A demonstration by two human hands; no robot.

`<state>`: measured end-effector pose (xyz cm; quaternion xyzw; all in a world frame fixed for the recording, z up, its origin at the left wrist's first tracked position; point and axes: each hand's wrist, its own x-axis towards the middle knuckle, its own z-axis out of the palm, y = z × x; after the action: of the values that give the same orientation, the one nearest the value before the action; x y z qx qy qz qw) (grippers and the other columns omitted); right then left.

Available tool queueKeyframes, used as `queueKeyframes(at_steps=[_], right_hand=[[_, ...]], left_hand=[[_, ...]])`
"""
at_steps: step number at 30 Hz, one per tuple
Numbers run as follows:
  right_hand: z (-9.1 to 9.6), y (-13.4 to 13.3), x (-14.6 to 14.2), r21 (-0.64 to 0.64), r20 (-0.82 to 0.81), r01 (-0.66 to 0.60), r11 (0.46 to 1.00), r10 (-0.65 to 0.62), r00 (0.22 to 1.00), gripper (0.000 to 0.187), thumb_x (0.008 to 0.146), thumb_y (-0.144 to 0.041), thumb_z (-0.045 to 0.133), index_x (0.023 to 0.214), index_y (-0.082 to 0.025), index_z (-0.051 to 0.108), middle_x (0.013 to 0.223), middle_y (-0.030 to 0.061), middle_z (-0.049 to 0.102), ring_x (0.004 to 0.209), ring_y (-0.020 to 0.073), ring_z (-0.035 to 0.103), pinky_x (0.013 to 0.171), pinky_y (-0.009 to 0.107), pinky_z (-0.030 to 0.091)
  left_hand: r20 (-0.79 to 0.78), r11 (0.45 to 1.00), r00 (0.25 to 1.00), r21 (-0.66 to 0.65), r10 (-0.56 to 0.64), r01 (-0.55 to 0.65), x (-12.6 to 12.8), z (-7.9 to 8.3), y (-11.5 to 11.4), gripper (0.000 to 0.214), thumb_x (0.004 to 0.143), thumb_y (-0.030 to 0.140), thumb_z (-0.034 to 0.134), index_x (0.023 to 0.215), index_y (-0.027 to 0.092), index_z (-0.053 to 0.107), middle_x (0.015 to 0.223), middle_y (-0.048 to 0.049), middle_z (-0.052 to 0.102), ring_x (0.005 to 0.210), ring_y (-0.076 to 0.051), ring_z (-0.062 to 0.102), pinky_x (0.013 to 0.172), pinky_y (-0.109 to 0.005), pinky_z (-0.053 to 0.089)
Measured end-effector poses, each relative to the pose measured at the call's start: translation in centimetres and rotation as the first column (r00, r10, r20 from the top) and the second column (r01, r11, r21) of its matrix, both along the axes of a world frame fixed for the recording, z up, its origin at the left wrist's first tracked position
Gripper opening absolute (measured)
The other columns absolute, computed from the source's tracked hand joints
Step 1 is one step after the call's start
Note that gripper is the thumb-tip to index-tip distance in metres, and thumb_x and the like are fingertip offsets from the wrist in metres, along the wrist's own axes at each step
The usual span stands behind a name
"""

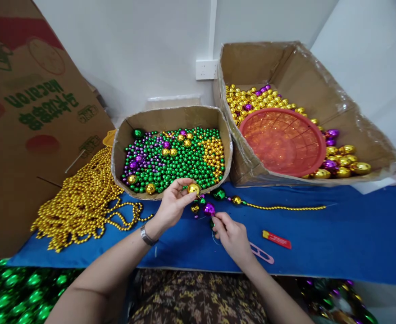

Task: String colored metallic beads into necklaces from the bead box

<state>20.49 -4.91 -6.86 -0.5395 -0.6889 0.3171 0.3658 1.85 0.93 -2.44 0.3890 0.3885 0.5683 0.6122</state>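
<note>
My left hand (173,204) pinches a large shiny gold bead (193,189) between thumb and fingers, just over the front rim of the smaller box. To its right, my right hand (233,236) is closed at the beaded string, beside a purple bead (209,209); a dark green bead is partly hidden at its fingertips. A thin clear thread loops below those fingers. Small gold, green and purple beads cluster between the hands. Rightward on the blue cloth runs a strand with a green bead (219,194), a gold bead (236,200) and a row of tiny gold beads (285,208).
A cardboard box (172,112) holds small beads. The larger box (336,90) contains gold and purple beads and a red basket (282,173). Gold bead chains (79,202) pile at left. A red-and-yellow cutter (277,239) and pink tool (262,253) lie on the blue cloth (346,238).
</note>
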Motion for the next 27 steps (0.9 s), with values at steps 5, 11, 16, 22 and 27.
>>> queueKeyframes(at_steps=[5, 11, 16, 22, 27], right_hand=[[-0.5, 0.0, -0.2, 0.022, 0.056, -0.119, 0.993, 0.118, 0.991, 0.026, 0.100, -0.031, 0.035, 0.103, -0.019, 0.058, 0.069, 0.0010, 0.068, 0.059, 0.0132, 0.068, 0.058, 0.021, 0.051], [-1.5, -0.4, 0.0, 0.001, -0.055, -0.072, 0.997, 0.072, 0.996, 0.027, 0.099, -0.029, 0.035, 0.106, -0.017, 0.057, 0.084, 0.0053, 0.072, 0.067, 0.0134, 0.071, 0.063, 0.022, 0.056], [-1.1, -0.4, -0.2, 0.035, -0.036, -0.006, 0.999, 0.007, 0.999, 0.024, 0.099, -0.030, 0.039, 0.101, -0.019, 0.060, 0.079, 0.0032, 0.073, 0.059, 0.0132, 0.070, 0.062, 0.022, 0.055], [-0.6, -0.6, -0.4, 0.008, -0.044, -0.001, 1.000, 0.001, 0.999, 0.023, 0.098, -0.032, 0.041, 0.097, -0.020, 0.060, 0.069, -0.0005, 0.071, 0.056, 0.0122, 0.069, 0.057, 0.019, 0.053], [-0.9, -0.7, -0.3, 0.015, -0.032, 0.002, 1.000, -0.002, 0.999, 0.023, 0.098, -0.033, 0.040, 0.097, -0.021, 0.059, 0.072, 0.0005, 0.072, 0.056, 0.0131, 0.070, 0.059, 0.020, 0.054]], left_hand=[[-0.034, 0.999, 0.999, 0.026, 0.034, -0.033, -0.1, -0.1, 0.1, 0.037, 0.066, 0.019, 0.083, 0.097, 0.016, 0.064, 0.093, -0.0039, 0.070, 0.083, -0.012, 0.065, 0.078, -0.024, 0.052], [-0.067, 0.998, 0.997, 0.066, 0.027, -0.023, -0.4, 0.0, 0.0, 0.035, 0.068, 0.019, 0.082, 0.098, 0.017, 0.063, 0.092, -0.0041, 0.071, 0.084, -0.013, 0.066, 0.077, -0.024, 0.053], [-0.052, 0.998, 0.997, 0.010, 0.061, -0.060, -0.6, 0.2, 0.1, 0.037, 0.065, 0.021, 0.084, 0.095, 0.016, 0.065, 0.089, -0.0030, 0.070, 0.079, -0.011, 0.066, 0.073, -0.021, 0.053], [-0.049, 0.998, 0.996, 0.009, 0.070, -0.069, -0.6, 0.3, -0.2, 0.037, 0.065, 0.023, 0.084, 0.096, 0.016, 0.065, 0.087, -0.0036, 0.071, 0.078, -0.011, 0.066, 0.074, -0.023, 0.053], [-0.062, 0.996, 0.995, 0.042, 0.080, -0.077, -0.7, 0.5, -0.3, 0.036, 0.065, 0.022, 0.083, 0.095, 0.016, 0.064, 0.088, -0.0041, 0.072, 0.080, -0.013, 0.067, 0.075, -0.025, 0.053]])
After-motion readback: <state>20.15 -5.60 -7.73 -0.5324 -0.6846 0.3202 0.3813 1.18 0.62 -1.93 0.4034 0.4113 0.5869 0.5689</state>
